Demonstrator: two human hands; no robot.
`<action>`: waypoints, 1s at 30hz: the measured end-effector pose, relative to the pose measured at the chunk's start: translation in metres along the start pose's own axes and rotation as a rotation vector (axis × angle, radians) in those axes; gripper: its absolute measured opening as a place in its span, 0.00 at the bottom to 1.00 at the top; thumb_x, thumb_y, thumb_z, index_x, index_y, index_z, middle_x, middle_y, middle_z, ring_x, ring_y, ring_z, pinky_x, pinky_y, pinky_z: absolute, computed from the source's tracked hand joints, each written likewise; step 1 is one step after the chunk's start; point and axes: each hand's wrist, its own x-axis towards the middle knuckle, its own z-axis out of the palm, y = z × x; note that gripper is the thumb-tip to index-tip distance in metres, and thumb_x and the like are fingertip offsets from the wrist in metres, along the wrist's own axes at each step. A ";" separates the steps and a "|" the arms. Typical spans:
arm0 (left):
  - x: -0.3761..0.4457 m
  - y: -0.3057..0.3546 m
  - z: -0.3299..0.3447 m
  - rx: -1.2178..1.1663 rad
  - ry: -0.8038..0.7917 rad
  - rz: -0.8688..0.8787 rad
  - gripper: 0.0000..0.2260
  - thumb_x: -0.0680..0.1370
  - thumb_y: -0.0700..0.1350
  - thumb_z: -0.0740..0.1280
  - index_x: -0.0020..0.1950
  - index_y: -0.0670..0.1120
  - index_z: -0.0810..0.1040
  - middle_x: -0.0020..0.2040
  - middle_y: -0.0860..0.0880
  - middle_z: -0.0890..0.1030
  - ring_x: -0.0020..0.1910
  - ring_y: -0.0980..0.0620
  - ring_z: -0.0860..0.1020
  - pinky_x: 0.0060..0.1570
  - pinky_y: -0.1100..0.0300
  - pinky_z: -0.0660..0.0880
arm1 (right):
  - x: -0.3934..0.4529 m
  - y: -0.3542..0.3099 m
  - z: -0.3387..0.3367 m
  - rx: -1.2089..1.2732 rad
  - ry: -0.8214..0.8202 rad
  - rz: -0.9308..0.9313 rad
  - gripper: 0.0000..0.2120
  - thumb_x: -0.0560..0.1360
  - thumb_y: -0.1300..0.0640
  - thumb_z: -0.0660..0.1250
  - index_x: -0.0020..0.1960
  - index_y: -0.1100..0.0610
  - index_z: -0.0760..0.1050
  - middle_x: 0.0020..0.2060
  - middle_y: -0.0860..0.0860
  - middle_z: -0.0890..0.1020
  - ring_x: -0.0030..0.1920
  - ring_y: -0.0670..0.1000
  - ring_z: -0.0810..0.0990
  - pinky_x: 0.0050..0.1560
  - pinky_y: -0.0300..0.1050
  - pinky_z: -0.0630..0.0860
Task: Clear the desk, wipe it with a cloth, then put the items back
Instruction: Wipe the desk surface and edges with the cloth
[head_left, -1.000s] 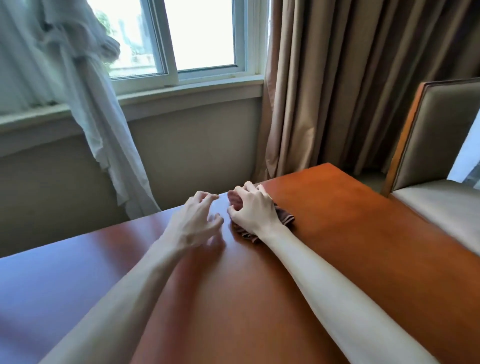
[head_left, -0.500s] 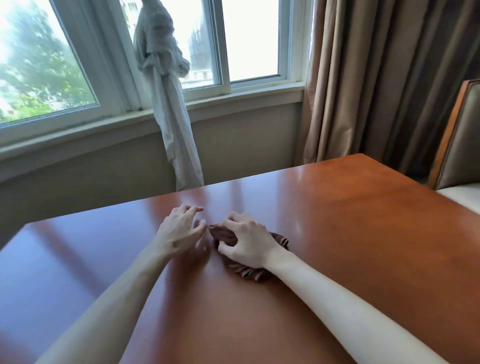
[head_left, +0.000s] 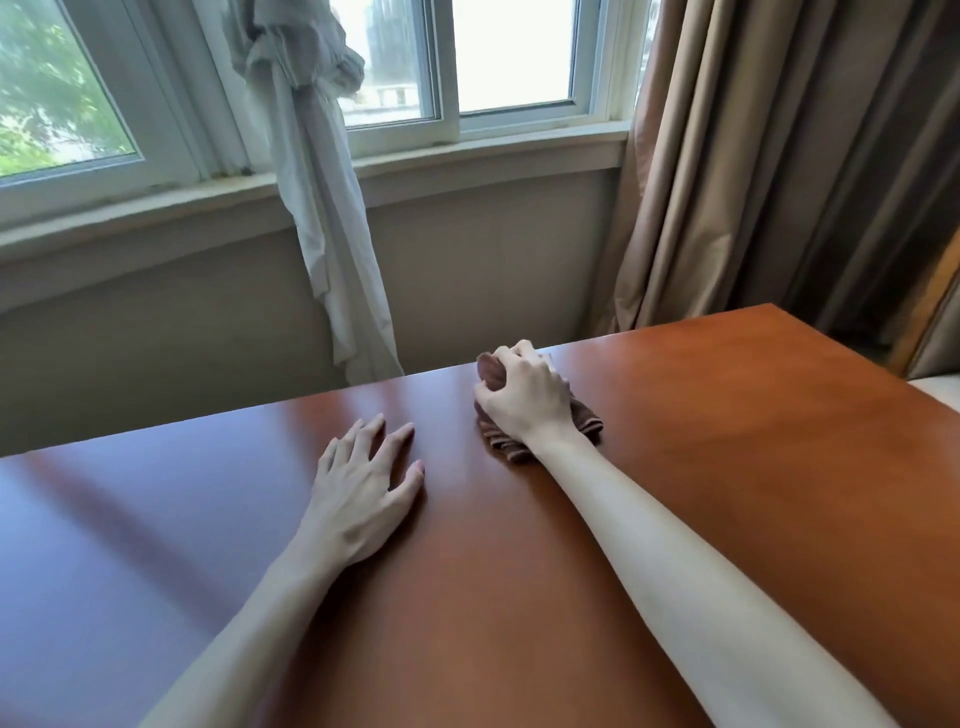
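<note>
Room: a polished reddish-brown desk (head_left: 701, 467) stands below a window (head_left: 509, 57), with a knotted white sheer curtain (head_left: 311, 171) hanging at the sill and heavy tan drapes (head_left: 779, 156) beyond the desk's far right corner. No other items show on the desk in this view.

Right hand (head_left: 524, 397): clenched over a bunched cloth (head_left: 587, 421), fingers curled round its upper fold, palm bearing down. All positions below are given relative to the cloth.

Cloth: brown with faint lighter stripes, crumpled into a wad, lying on the desk close to the far edge. 1 rolled end protrudes past the fingers toward the window; a ribbed hem shows behind the wrist.

Left hand (head_left: 363, 493): nearer the viewer than the cloth and to its left, apart from it, fingers spread and relaxed, fingertips resting on the wood, holding nothing.

Handling assessment: the cloth appears soft, light and limp; it should conform to the surface and slide readily on the glossy finish. A grip across the top of the wad, as here, looks adequate; loose ends may trail or unfold during strokes.

Stage, as judged: clearing done, wiping in hand, return of items outstanding.
</note>
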 end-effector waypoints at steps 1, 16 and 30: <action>-0.001 0.000 0.000 -0.001 0.007 -0.002 0.36 0.73 0.69 0.40 0.79 0.61 0.58 0.81 0.51 0.56 0.80 0.50 0.50 0.78 0.51 0.47 | 0.012 -0.004 0.009 -0.014 0.014 0.015 0.12 0.73 0.47 0.68 0.52 0.54 0.77 0.54 0.50 0.76 0.55 0.59 0.74 0.46 0.47 0.64; -0.003 0.003 -0.003 -0.030 -0.005 -0.023 0.36 0.72 0.69 0.39 0.79 0.61 0.58 0.81 0.52 0.55 0.80 0.51 0.49 0.78 0.51 0.47 | 0.057 0.112 -0.042 -0.071 0.091 0.174 0.13 0.73 0.48 0.68 0.54 0.54 0.78 0.54 0.54 0.77 0.58 0.64 0.76 0.53 0.54 0.74; -0.004 0.005 -0.005 0.014 -0.084 -0.005 0.26 0.83 0.60 0.51 0.81 0.57 0.57 0.82 0.46 0.54 0.81 0.45 0.50 0.78 0.46 0.47 | -0.139 0.034 -0.076 -0.046 0.030 -0.039 0.18 0.72 0.42 0.64 0.58 0.49 0.78 0.55 0.44 0.78 0.54 0.53 0.75 0.51 0.49 0.77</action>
